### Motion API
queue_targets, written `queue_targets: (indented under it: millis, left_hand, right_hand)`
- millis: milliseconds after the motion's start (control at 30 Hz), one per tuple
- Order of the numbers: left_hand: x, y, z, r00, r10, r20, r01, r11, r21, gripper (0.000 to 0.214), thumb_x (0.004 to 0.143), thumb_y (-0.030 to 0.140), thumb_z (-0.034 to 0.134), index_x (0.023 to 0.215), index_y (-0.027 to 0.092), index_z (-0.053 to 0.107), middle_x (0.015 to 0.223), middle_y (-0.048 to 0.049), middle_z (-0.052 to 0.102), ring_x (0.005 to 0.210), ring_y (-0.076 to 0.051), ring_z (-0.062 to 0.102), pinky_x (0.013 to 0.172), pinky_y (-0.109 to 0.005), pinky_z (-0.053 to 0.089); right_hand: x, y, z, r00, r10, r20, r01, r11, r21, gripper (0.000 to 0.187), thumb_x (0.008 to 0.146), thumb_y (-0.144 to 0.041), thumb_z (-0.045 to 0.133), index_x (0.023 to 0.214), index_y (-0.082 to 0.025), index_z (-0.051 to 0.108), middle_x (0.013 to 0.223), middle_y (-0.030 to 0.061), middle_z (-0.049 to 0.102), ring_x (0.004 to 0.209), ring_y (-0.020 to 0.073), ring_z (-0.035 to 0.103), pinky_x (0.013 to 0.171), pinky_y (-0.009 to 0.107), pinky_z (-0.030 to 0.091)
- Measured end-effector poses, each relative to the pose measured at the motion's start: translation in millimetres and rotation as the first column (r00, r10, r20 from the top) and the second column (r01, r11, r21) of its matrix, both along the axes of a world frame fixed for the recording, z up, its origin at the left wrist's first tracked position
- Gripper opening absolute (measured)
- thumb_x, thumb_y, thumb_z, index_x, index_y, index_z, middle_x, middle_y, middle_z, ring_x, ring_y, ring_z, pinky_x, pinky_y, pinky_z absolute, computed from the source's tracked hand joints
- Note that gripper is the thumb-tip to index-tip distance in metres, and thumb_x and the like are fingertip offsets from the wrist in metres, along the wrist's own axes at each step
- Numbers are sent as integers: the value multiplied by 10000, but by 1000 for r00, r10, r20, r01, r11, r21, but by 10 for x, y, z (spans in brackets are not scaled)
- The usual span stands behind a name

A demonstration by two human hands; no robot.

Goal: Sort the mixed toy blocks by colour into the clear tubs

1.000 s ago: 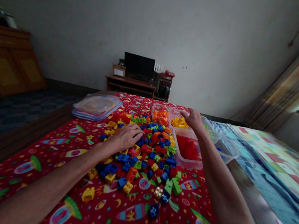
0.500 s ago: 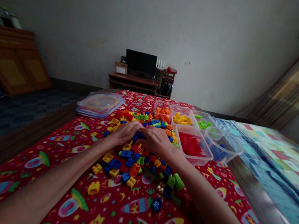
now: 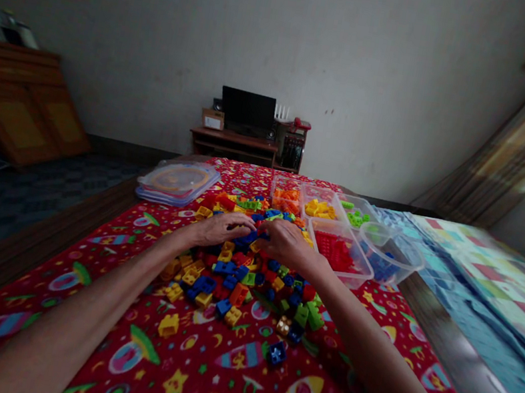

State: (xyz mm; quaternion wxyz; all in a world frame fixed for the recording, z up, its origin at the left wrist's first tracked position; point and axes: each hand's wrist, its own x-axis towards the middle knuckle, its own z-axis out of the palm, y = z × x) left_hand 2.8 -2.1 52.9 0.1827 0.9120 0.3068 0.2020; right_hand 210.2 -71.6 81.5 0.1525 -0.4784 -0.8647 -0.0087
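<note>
My left hand [image 3: 223, 229] and my right hand [image 3: 287, 243] rest side by side on the far part of a heap of loose plastic building bricks [image 3: 237, 280] in red, blue, yellow, orange and green. Their fingers curl over the bricks and nearly meet above several blue ones. The fingers hide whatever lies under them, so I cannot tell if either hand holds a brick. The heap lies on a red cloth [image 3: 67, 325] printed with rockets and stars. A clear tub of red bricks [image 3: 336, 253] stands just right of my right hand.
Clear tubs of orange bricks [image 3: 287, 195], yellow bricks [image 3: 320, 209] and green bricks [image 3: 355, 216] line the far edge, and a clear tub of blue bricks [image 3: 385, 262] sits right. A clear lid [image 3: 178, 181] lies far left. A patterned quilt [image 3: 495, 285] spreads right.
My right hand has come back from the tubs to the heap, beside my left hand. It has since shifted slightly right, and bricks at the heap's centre have moved under my fingers.
</note>
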Motion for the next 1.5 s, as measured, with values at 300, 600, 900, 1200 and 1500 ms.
queue_targets:
  millis: [300,600,900,1200,1500]
  left_hand:
    - [12,-20,-56,996,78,42,-75,994,-78,722,706,781,515,1096,191,664,1279,-115,606,1188,-276,551,1036,-399,417]
    - [23,-7,-83,990,129,64,-122,986,-112,803,662,821,517,1134,182,637,1236,-116,632,1154,-279,573,1014,-379,434]
    - [15,31,-98,995,102,-11,-102,995,20,649,850,702,328,1083,169,616,1156,-102,646,1085,-248,585,979,-351,441]
    - [30,3,-64,990,139,-3,-139,990,23,502,905,599,272,849,195,565,858,-26,630,802,-184,582,770,-285,472]
    - [291,-260,201,971,218,102,-228,968,102,503,916,578,233,747,191,506,748,-14,557,707,-167,532,695,-288,452]
  right_hand:
    - [222,52,219,993,-37,-112,39,999,15,239,830,-103,476,941,-152,682,883,89,672,753,149,543,654,249,352]
    - [1053,146,470,914,-334,-228,386,891,241,252,824,-161,463,913,-159,698,788,71,678,690,153,541,636,262,340]
    - [2103,51,405,626,-713,-316,777,605,175,237,799,-166,505,899,-163,720,834,173,648,918,342,596,730,433,395]
    - [1640,100,487,748,-631,-208,664,713,224,249,841,-174,474,923,-142,707,849,158,671,839,271,620,687,358,388]
    - [136,-84,189,998,-52,-39,57,988,146,313,935,-328,473,1189,-178,578,981,101,704,813,177,614,635,257,342]
